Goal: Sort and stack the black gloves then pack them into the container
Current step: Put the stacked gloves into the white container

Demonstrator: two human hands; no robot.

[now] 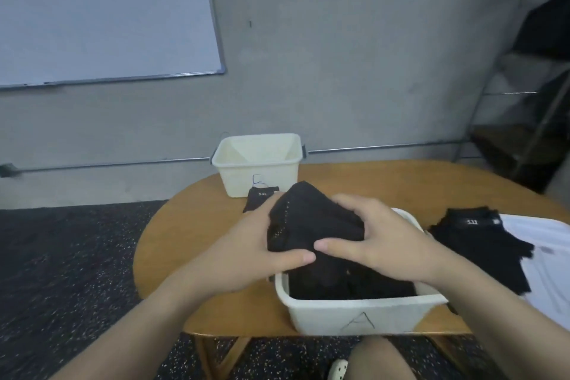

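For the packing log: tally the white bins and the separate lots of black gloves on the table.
White bins: 2, near bin marked A and far bin.
Black glove lots: 3, held bundle, pile at right, single glove by the far bin.
Total: 5

I see a bundle of black gloves (311, 222) raised above the near white container (354, 315) marked "A", which holds more. 1 glove (257, 198) lies by the far container (257, 163); another pile (481, 244) lies right.
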